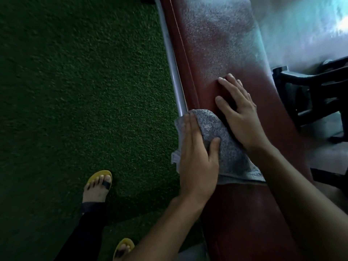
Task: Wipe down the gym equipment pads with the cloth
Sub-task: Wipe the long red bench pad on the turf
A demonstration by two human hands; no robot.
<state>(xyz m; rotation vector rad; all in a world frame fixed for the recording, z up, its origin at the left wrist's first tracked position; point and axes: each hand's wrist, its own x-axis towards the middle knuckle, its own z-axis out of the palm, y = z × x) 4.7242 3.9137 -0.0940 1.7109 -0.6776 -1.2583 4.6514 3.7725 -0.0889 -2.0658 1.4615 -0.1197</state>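
Head view: green turf floor (75, 91) beside a dark-red vinyl pad (216, 53). Flat-fingered left hand (197, 159) presses grey terry cloth (232, 149); right hand (240, 115) lies flat. Blurred black frame (310, 91), perhaps a rack.

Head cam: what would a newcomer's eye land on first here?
The long red pad runs up the frame right of centre, its far stretch speckled pale. On its near part a grey cloth lies under the left hand, whose fingers are straight; the right hand lies flat on the pad just beyond the cloth. Green turf fills the left side, with yellow sandals at the bottom.
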